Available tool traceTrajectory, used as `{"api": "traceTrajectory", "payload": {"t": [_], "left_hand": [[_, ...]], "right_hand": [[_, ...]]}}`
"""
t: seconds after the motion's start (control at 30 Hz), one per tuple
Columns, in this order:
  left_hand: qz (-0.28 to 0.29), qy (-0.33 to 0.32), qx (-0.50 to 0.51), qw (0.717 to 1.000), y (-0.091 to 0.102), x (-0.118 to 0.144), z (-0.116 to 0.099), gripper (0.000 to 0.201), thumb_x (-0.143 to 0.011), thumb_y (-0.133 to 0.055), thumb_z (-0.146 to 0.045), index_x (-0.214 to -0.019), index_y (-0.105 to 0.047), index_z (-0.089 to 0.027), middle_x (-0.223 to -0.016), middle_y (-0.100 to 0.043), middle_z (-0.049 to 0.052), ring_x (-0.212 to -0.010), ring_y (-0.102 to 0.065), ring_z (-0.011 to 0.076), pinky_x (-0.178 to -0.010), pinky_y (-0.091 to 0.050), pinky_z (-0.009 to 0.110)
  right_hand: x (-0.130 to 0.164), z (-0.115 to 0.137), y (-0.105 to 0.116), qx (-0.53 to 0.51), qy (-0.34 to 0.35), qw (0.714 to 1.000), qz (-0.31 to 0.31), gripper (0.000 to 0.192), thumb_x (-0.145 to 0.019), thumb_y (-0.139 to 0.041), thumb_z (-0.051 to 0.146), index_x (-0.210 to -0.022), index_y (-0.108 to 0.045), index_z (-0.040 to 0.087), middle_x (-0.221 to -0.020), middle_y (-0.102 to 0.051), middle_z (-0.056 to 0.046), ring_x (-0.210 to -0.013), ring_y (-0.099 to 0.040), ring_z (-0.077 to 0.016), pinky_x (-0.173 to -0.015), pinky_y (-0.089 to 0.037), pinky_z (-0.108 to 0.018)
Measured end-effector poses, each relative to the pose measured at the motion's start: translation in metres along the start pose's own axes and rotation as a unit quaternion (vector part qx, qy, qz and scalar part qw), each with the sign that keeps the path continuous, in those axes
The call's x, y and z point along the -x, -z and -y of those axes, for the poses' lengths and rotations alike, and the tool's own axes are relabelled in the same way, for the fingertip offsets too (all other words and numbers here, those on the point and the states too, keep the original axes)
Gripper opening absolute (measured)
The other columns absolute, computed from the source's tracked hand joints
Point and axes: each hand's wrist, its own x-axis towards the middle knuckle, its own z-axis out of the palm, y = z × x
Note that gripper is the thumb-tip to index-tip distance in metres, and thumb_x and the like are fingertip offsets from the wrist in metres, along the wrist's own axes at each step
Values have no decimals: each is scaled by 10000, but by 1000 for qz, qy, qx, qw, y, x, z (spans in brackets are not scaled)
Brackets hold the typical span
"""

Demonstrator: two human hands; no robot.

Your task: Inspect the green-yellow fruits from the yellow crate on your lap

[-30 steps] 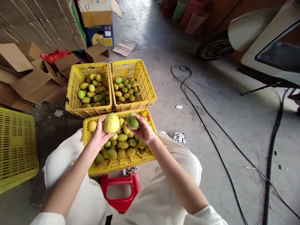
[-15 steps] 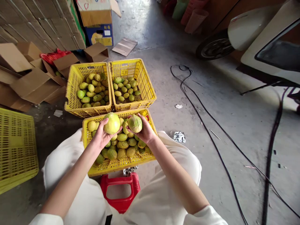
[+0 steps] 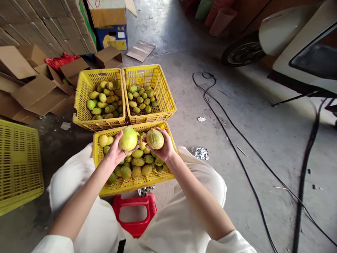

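Observation:
My left hand (image 3: pixel 119 149) is closed around a smooth, pale green-yellow lemon (image 3: pixel 128 138), the thumb on its left side. In my right hand (image 3: pixel 166 147) is another lemon (image 3: pixel 155 139), duller and bumpier, patched with green and yellow. Both are held up side by side, a small gap apart, over the near yellow crate (image 3: pixel 131 188). Many green and yellow lemons (image 3: pixel 138 162) lie in that crate, partly covered by my hands. The crate sits between my knees.
Two more yellow crates, a left one (image 3: pixel 101 123) and a right one (image 3: pixel 168 91), hold similar fruit just beyond. A red stool (image 3: pixel 135 225) is below me. Cardboard boxes (image 3: pixel 39 93) and a green-yellow crate (image 3: pixel 19 165) stand left. Black cables (image 3: pixel 223 123) and a scooter (image 3: pixel 284 52) are right.
Both lemons have shifted slightly right. The right-hand lemon has turned, showing a yellower, bumpier side. Both hands keep their hold.

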Motion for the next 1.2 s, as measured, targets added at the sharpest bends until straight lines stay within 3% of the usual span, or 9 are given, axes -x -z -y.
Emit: {"api": "traceTrajectory", "payload": {"t": [0.17,0.37,0.53,0.73,0.9,1.0,1.13,1.2], "left_hand": [[24,-41,14,999,3,2,3,423,-870,-640,-242,-1292,-618,-253,-1074,-791,97,-1164,-741,290,-917,-653,410],[-53,-59,25,997,2,0,5,389,-875,-626,-254,-1263,-637,-226,-1068,-786,97,-1133,-744,305,-858,-669,391],[10,-20,49,999,-4,3,-2,454,-963,-538,-457,-1293,-648,-165,-1097,-771,167,-1071,-761,332,-797,-674,416],[29,-3,54,998,-2,7,-6,517,-1018,-400,-490,-1363,-639,-188,-1186,-762,166,-1123,-749,327,-799,-673,429],[-1,-20,69,997,-5,6,-5,474,-982,-436,-345,-1373,-634,-166,-1147,-780,137,-1092,-755,325,-874,-667,492],[-17,9,81,997,-7,4,-2,487,-963,-427,-324,-1363,-633,-139,-1057,-787,147,-1029,-770,340,-849,-677,509],[-57,33,94,993,-4,2,2,503,-966,-437,-373,-1369,-607,-125,-1024,-781,168,-966,-782,349,-774,-692,485],[-50,43,91,994,-2,1,1,544,-977,-461,-457,-1352,-606,-91,-1032,-774,196,-958,-783,352,-729,-696,456]], "right_hand": [[-3,-2,2,-21,-14,999,-19,262,-983,-507,365,-899,-672,180,-680,-741,-44,-569,-722,-202,-475,-620,-287],[-5,-3,7,-47,3,999,3,387,-965,-609,532,-985,-684,153,-750,-764,-80,-676,-771,-237,-647,-688,-355],[-3,-1,6,-75,26,996,-27,283,-973,-628,457,-1009,-665,179,-794,-776,-56,-747,-777,-237,-735,-702,-401],[-1,-1,1,-68,63,996,-5,157,-944,-654,296,-1092,-666,247,-908,-794,-11,-898,-790,-230,-880,-680,-472],[-1,-1,0,-57,76,996,-5,160,-974,-587,320,-1103,-666,268,-937,-782,-6,-796,-782,-208,-672,-688,-357],[-2,-1,1,-58,61,996,7,172,-993,-531,327,-1096,-649,257,-914,-777,-3,-706,-761,-191,-548,-652,-298],[-6,-2,5,-66,40,997,11,175,-991,-527,338,-1098,-637,254,-912,-780,3,-702,-759,-190,-536,-643,-297],[-7,-3,7,-73,28,997,0,180,-981,-540,343,-1100,-640,251,-913,-783,-4,-739,-768,-199,-550,-643,-296]]}}
